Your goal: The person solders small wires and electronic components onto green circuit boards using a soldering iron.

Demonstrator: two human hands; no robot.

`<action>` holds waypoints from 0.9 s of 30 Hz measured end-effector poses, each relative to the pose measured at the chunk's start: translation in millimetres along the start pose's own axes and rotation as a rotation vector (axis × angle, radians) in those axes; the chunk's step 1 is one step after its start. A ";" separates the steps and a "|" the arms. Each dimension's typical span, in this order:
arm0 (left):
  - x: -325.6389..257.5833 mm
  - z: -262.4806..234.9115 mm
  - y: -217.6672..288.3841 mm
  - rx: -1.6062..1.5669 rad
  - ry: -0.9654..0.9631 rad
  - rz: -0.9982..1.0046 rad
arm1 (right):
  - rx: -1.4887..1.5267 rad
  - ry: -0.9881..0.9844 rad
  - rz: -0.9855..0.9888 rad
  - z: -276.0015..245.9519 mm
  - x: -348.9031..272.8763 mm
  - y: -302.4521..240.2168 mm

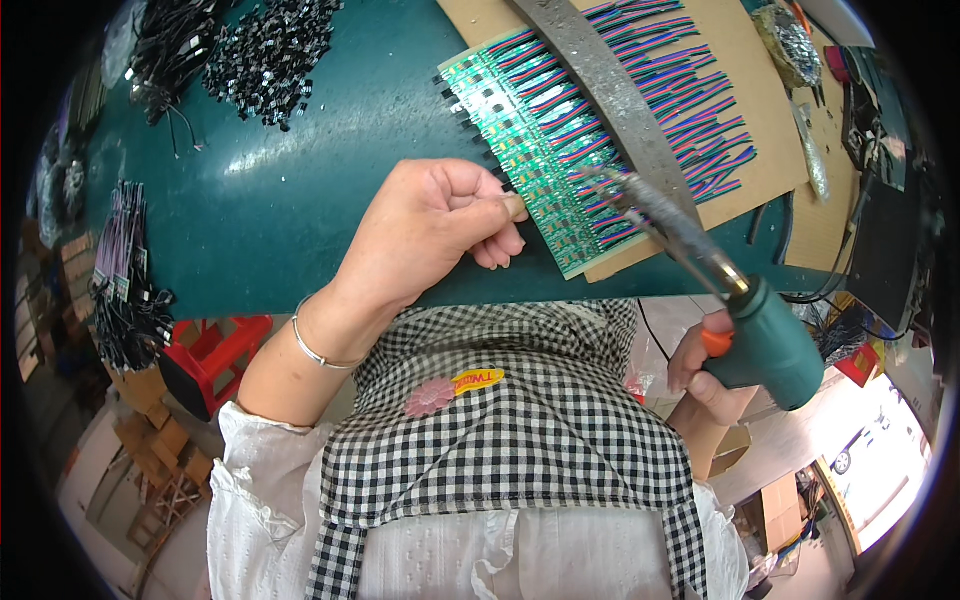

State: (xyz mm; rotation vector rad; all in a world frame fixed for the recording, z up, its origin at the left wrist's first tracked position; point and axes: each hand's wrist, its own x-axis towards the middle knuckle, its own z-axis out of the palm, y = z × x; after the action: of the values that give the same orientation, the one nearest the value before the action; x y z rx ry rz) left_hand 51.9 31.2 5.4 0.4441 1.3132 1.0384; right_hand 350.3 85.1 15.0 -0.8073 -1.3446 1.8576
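My right hand [712, 375] is wrapped round the grip of a green soldering gun [775, 340] with an orange trigger. Its metal barrel reaches up and left, the tip over a panel of green circuit boards [530, 150]. Bundles of coloured wires [705, 130] run from the panel's right side, and small black connectors line its left edge. A dark metal bar [610, 90] lies across the wires. Beside the panel's left edge, thumb and forefinger of my left hand [440, 220] are pinched together at a small black piece, mostly hidden by the fingertips.
Under the panel lies a cardboard sheet [770, 150] on the green table [270, 220]. A heap of small black connectors [270, 65] and bundles of black cables [172, 50] sit at the far left. More wired parts [125, 260] hang near the left edge. A red stool [215, 360] stands below.
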 end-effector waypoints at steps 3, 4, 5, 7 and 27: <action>-2.5 0.4 0.4 0.007 0.004 0.003 | 0.006 0.041 -0.120 -4.1 14.9 -8.8; -1.4 0.8 -0.2 0.007 0.017 -0.005 | 0.035 0.054 -0.191 -9.5 20.9 -11.1; -0.7 0.9 -0.2 0.006 -0.016 0.013 | 0.062 0.066 -0.264 -14.8 26.8 -14.8; -3.2 -1.7 -1.3 0.022 0.012 -0.020 | 0.031 0.051 -0.350 -18.4 42.3 -22.5; -19.2 -54.4 4.8 0.305 0.225 0.270 | -0.575 0.461 -0.405 9.7 55.6 -64.7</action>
State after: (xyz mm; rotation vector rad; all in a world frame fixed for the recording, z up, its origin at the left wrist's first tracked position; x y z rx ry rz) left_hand 1.4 3.0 6.2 0.7684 1.6551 1.1379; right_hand 322.4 139.9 74.9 -1.0690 -1.5968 0.9019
